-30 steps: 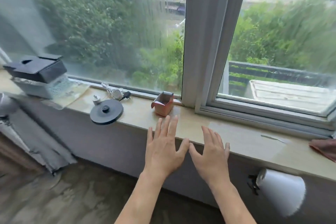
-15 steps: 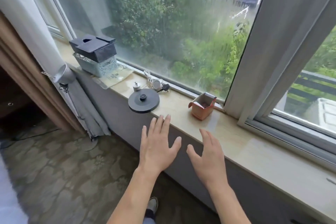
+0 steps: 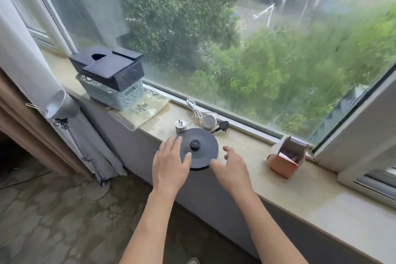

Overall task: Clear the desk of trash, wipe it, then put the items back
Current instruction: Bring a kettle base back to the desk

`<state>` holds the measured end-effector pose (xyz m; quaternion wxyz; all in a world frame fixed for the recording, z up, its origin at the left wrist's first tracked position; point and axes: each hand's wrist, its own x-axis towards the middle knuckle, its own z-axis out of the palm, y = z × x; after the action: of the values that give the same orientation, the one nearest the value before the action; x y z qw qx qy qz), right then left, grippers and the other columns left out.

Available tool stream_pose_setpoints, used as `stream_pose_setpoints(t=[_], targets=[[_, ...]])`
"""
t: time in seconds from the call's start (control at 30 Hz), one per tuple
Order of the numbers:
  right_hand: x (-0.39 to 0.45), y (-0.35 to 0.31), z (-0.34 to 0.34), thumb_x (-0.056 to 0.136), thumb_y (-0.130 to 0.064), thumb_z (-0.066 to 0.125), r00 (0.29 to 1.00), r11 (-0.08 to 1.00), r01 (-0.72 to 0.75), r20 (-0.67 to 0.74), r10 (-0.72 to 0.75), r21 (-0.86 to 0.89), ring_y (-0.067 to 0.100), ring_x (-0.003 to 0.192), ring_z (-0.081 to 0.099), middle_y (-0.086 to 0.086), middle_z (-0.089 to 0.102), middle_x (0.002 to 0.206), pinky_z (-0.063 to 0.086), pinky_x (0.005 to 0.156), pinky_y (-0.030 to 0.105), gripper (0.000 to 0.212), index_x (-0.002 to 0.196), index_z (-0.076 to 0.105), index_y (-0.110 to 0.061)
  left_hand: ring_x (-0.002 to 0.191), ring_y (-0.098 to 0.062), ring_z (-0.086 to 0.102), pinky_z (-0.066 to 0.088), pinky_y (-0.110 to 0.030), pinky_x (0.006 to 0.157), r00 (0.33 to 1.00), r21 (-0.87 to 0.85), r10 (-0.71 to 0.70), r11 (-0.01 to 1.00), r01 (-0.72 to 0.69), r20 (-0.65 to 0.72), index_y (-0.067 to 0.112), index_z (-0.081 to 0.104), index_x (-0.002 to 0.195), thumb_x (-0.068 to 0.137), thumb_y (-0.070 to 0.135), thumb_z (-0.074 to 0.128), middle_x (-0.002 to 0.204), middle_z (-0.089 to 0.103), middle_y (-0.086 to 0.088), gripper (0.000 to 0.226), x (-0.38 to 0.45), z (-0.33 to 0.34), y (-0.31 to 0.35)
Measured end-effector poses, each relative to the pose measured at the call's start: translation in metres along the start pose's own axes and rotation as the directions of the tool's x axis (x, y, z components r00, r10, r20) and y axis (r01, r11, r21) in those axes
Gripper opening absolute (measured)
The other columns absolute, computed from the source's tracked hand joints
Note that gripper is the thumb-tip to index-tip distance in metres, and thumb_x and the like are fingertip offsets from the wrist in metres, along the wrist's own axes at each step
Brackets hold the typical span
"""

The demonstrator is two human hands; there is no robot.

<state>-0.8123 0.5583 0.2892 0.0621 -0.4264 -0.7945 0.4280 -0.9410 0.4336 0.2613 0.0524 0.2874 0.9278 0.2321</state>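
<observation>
At the bench edge, your left hand and right hand, both released, flank the overhanging kettle base; an uneven lift could tip it floorward.

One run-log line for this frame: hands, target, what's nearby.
left hand: open, fingers on kettle base | right hand: open, at base's right edge | base overhangs windowsill edge | nearby: plug adapter, orange carton
</observation>
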Motion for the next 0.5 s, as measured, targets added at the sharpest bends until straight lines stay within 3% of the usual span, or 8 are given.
stream_pose_setpoints(t=[0.13,0.3,0.5], targets=[[0.032,-0.021,0.020,0.094,-0.044,0.056,0.988,0.986,-0.153,-0.002,0.153,-0.072,0.031,0.124,0.052,0.010,0.043,0.141,0.045,0.092,0.037,0.061,0.144,0.042,-0.012,0.138,-0.024,0.039,0.042,-0.040,0.108,0.998,-0.036,-0.020,0.999,0.022,0.064,0.019,0.040,0.153,0.102,0.047,0.051,0.154,0.042,-0.002,0.059,0.033,0.000,-0.019],[0.052,-0.030,0.037,0.085,-0.062,0.057,0.964,0.954,-0.267,-0.036,0.265,-0.139,0.032,0.109,0.060,0.005,0.037,0.123,0.052,0.094,0.046,0.063,0.125,0.049,-0.015,0.128,-0.028,0.040,0.041,-0.040,0.100,0.979,-0.068,-0.051,0.996,0.066,0.200,0.013,0.045,0.138,0.101,0.050,0.053,0.136,0.040,-0.009,0.054,0.062,0.005,-0.020],[0.047,-0.026,0.041,0.079,-0.051,0.066,0.951,0.953,-0.300,-0.069,0.302,0.034,0.025,0.109,0.056,0.001,0.040,0.121,0.053,0.094,0.045,0.054,0.121,0.050,-0.021,0.120,-0.028,0.051,0.046,-0.038,0.097,0.966,-0.165,-0.020,0.984,0.065,0.259,0.011,0.051,0.135,0.100,0.049,0.055,0.130,0.041,-0.008,0.052,0.061,0.006,-0.020]])
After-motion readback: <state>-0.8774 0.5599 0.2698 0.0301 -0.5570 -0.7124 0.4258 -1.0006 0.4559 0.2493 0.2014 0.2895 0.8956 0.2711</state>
